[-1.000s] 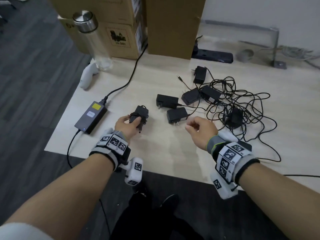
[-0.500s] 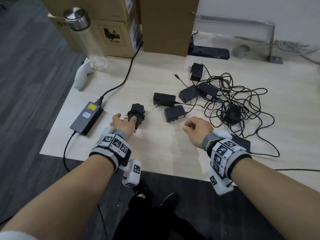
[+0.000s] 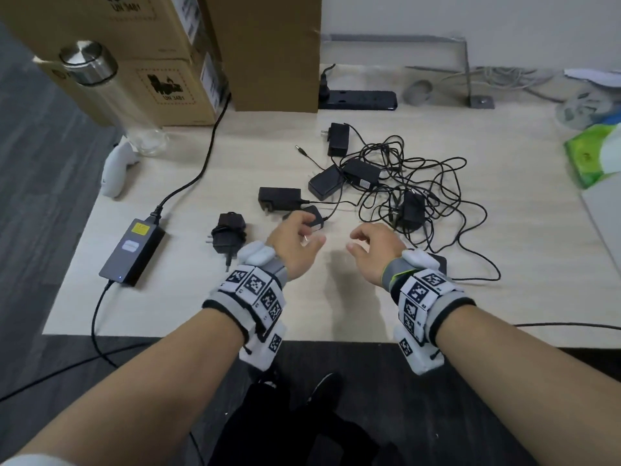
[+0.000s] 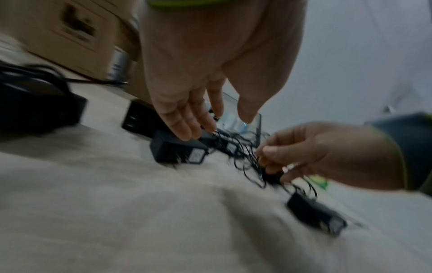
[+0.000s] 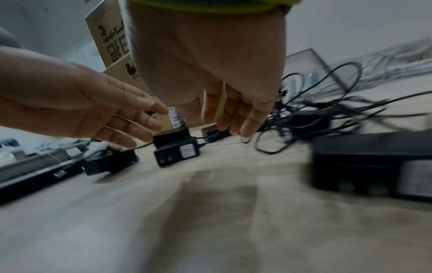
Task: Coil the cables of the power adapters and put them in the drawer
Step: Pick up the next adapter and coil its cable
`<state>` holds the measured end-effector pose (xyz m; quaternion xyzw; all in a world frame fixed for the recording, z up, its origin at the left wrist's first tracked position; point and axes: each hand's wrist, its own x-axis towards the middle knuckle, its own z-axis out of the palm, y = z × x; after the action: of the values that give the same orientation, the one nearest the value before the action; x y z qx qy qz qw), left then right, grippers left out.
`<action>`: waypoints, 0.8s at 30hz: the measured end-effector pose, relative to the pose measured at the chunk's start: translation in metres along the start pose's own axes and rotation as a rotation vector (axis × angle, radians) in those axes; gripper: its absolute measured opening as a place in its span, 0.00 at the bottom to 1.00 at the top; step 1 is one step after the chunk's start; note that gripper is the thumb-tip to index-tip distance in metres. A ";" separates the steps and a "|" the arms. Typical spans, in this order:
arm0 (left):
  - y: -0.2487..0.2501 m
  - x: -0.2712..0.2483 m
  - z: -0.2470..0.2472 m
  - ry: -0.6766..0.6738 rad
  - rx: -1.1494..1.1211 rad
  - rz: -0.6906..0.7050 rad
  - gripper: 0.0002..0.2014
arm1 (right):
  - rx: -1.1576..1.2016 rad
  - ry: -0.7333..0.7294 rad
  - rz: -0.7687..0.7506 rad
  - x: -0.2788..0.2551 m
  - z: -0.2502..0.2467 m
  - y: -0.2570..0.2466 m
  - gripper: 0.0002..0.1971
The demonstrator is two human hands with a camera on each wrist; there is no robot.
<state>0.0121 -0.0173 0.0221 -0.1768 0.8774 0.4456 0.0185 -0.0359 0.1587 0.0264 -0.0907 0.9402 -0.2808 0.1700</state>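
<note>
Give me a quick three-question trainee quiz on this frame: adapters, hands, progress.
1. True or false: the coiled adapter lies on the table, with no hand on it.
2. The left hand reaches toward: A) a loose adapter; B) the bottle; C) the power strip.
3. Fill in: the number of adapters with the cable already coiled is ___.

Key: 1 true; 2 A; 3 one.
</note>
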 end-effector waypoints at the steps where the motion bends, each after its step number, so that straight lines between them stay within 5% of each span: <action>1: 0.000 -0.001 0.009 -0.065 0.063 0.019 0.20 | -0.035 0.018 -0.002 -0.003 -0.006 0.010 0.12; 5: -0.004 -0.003 0.043 -0.197 0.283 0.169 0.22 | -0.223 0.057 0.047 -0.015 -0.030 0.054 0.17; 13: 0.013 -0.005 0.071 -0.380 0.396 0.186 0.25 | -0.446 -0.048 0.113 -0.027 -0.040 0.102 0.33; 19: 0.035 0.004 0.076 -0.385 0.195 0.104 0.23 | -0.380 -0.065 0.110 -0.020 -0.045 0.096 0.21; 24: 0.055 0.013 0.076 -0.426 0.116 0.046 0.23 | -0.310 -0.134 0.100 -0.018 -0.048 0.079 0.22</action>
<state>-0.0277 0.0687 0.0166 -0.0573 0.8816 0.4221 0.2033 -0.0431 0.2523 0.0245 -0.0876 0.9622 -0.1171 0.2299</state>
